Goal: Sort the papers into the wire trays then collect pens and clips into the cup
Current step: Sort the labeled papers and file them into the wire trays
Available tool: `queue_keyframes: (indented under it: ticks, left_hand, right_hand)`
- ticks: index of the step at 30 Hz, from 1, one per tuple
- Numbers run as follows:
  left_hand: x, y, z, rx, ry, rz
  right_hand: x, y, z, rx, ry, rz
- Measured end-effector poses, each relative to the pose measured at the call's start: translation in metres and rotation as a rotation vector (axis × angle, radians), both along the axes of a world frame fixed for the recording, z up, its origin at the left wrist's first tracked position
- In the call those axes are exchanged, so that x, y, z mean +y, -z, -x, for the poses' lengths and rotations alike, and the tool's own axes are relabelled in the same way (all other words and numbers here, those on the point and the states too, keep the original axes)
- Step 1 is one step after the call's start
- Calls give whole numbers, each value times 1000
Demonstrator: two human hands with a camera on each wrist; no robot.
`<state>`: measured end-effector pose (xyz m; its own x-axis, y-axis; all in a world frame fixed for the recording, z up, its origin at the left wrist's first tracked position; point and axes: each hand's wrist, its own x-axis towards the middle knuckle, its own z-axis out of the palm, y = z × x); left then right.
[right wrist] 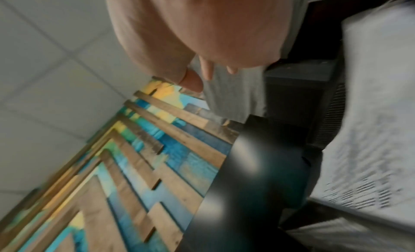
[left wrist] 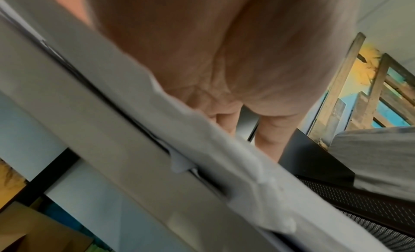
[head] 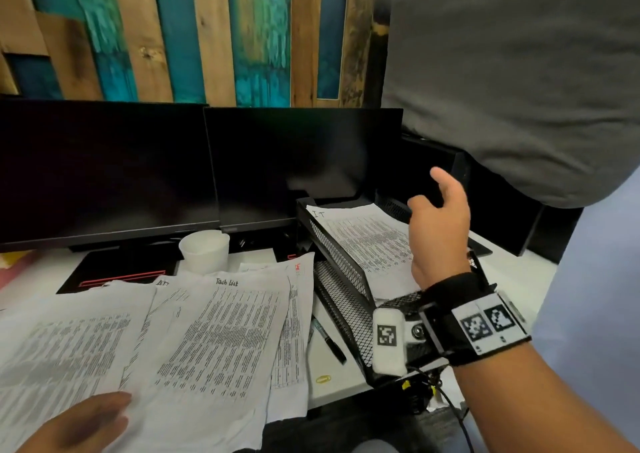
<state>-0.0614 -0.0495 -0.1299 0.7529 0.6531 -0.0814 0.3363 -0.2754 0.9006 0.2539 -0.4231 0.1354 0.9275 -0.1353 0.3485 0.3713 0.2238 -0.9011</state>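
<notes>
Right hand (head: 437,230) above top tray (head: 341,262)

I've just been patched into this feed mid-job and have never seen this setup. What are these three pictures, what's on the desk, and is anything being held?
There is no machine here: a person works with bare hands, wearing three cameras. The big picture comes from the head, looking down at the desk. The other two come from the wrists, looking along each palm, so they are blurry and close.

The left hand rests flat on the loose papers spread before two dark monitors. The right hand hovers open over the top wire tray, which already has a printed sheet in it. Neither hand holds anything.

Also on the desk: a white cup, a black pen and a yellow paper clip.
</notes>
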Motion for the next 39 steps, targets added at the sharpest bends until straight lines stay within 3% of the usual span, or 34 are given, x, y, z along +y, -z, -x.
queue_keyframes:
  ticks: [2,4,9,12,15,18,24,29,33,39]
  left_hand:
    - [-20,-26,-1,55,25,30]
    - [-27,-37,-1,63,61,1]
    - [-40,-49,0,64,58,17]
    - [-39,-48,3,72,50,-15]
    - [-43,-52,3,77,43,-11]
    - [-45,-54,5,116,55,-40]
    - [-51,-64,8,136,72,-32]
    - [-53,-64,7,117,53,-34]
    - [-52,-68,10,184,73,-61]
    - [-49,-75,15,357,154,-293]
  right_hand:
    - [13,-6,14,-94,-71,20]
    - [31,-1,25,-56,-214,32]
    - [82,61,41,347,-641,177]
    - [103,108,51,571,-739,266]
    - [119,149,56,689,-704,304]
    - [134,174,52,723,-622,222]
    - [147,181,55,682,-536,210]
    - [146,188,65,596,-672,457]
    - [143,189,60,435,-590,594]
    - [125,173,45,380,-581,470]
